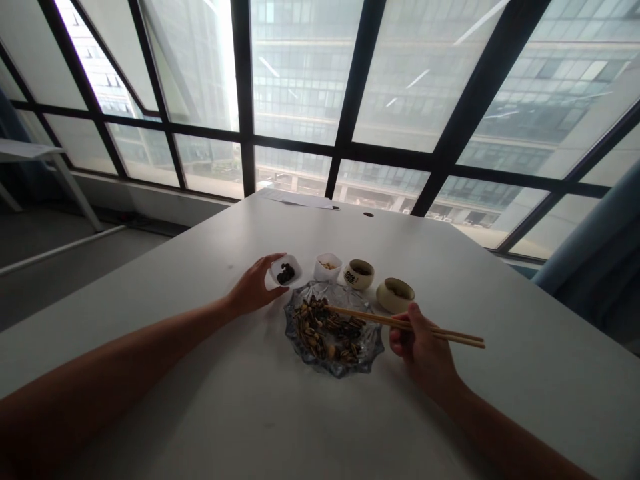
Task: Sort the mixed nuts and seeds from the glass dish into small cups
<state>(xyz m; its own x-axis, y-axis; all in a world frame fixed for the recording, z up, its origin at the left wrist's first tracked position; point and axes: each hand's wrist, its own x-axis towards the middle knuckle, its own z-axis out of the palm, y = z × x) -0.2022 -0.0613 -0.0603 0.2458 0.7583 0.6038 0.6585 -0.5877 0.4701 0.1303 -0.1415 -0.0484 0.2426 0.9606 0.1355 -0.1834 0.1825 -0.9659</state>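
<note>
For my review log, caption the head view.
Right hand holds chopsticks over seeds in a glass dish; left hand holds a small white cup.

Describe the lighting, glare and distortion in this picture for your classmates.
Head view: bright windows backlight the scene, white streaks showing on them; head view: the table looks dim, softly shadowed beside the left arm; head view: window frames splay outward, suggesting wide-angle stretch; head view: fine detail in the glass bowl looks soft.

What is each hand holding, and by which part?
The left hand holds a small white cup by its sides; the right hand holds chopsticks around their middle.
</note>
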